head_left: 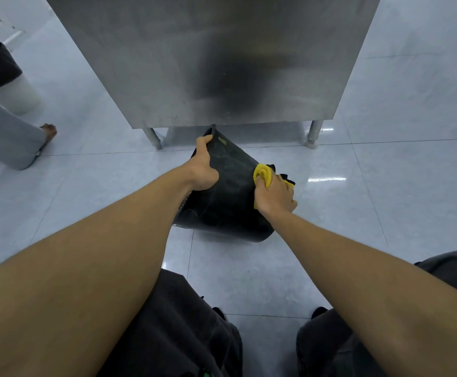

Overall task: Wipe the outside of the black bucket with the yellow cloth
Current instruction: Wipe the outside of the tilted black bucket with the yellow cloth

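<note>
The black bucket [230, 197] lies tilted on the pale tiled floor, just in front of a steel table. My left hand [203, 170] grips the bucket at its far rim, thumb hooked over the edge. My right hand [275, 194] presses a bunched yellow cloth [262, 172] against the bucket's right outer wall. Part of the cloth is hidden under my fingers. The bucket's far end reaches under the table's edge.
A stainless steel table [216, 58] stands close ahead, its legs [314, 134] on the floor beside the bucket. Another person's leg and bare foot [48, 131] are at the left, with a lined bin [1, 77] behind. My knees in dark trousers [184, 330] fill the bottom.
</note>
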